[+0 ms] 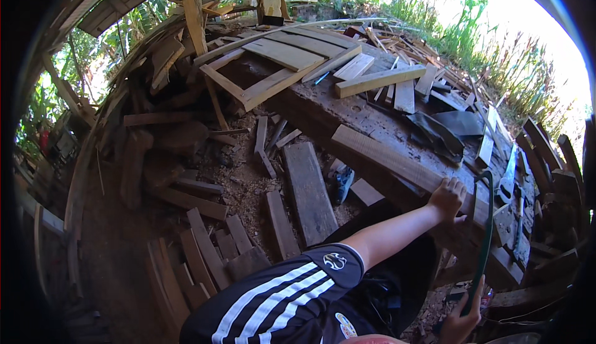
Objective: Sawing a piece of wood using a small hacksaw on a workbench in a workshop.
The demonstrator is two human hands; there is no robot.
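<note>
The light board [397,162] lies along the near edge of the workbench [298,106], its right end toward the person. The left hand [448,200] grips it from above, fingers curled over it, and the right hand [462,320], low at the near right, is closed around the handle end of the green bow saw [488,235], which stands across that right end. Sawing seems under way; the board does not look parted, so the cut appears unfinished, though its depth cannot be told. Farther right lies a handsaw [508,181], held by neither hand. At the far left of the bench, a slatted wooden frame [276,88] looks partly assembled, with one opening unfilled.
</note>
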